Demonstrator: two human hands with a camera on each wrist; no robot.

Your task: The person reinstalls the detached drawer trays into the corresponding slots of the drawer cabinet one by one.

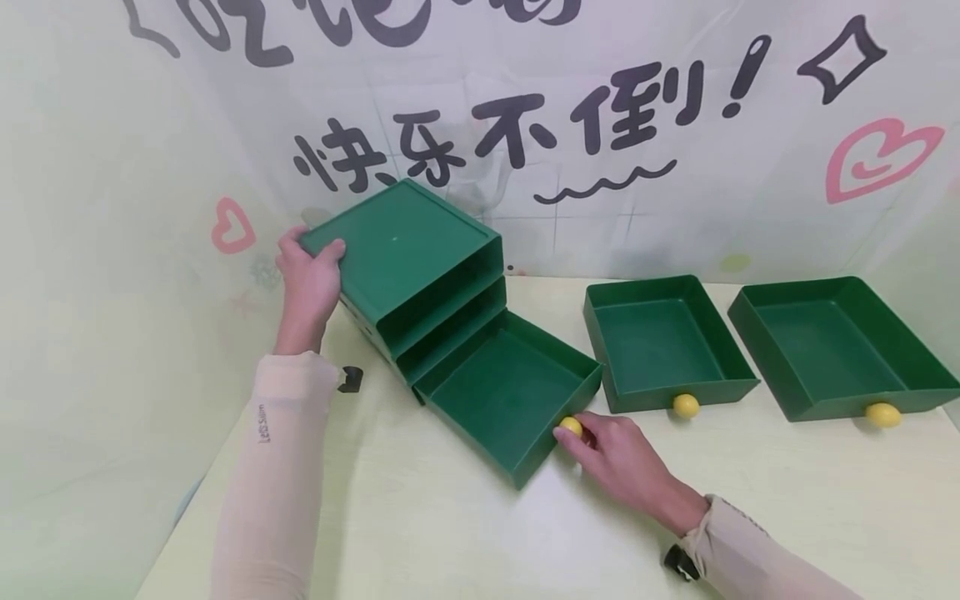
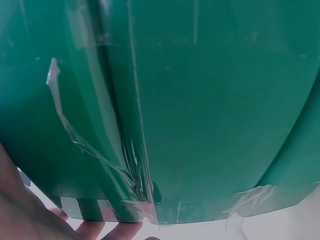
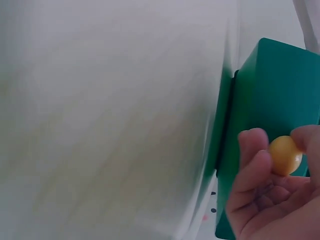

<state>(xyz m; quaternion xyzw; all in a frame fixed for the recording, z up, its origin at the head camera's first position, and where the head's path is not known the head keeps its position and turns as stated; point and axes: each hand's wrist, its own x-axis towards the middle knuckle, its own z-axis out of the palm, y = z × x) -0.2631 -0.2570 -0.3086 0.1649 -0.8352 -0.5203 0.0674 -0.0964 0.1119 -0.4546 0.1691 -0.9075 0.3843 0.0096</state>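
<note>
A green three-tier drawer cabinet [image 1: 405, 250] stands angled on the table. My left hand [image 1: 310, 279] grips its rear left corner, with the thumb on top and the fingers around the back. In the left wrist view, clear tape [image 2: 142, 165] runs along the cabinet's side near those fingers. Out of the bottom slot extends a green drawer [image 1: 495, 400], its back end at the cabinet front. Its yellow round knob [image 3: 285, 155] is pinched between the thumb and fingers of my right hand [image 1: 622, 462]. Both upper slots gape without drawers.
Two separate green drawers lie to the right, one nearer [image 1: 660, 342] and one farther out [image 1: 832, 342], each with a yellow knob facing me. Behind the cabinet rises a white printed backdrop [image 1: 480, 208]. Pale tabletop [image 1: 450, 533] stretches in front of the drawers.
</note>
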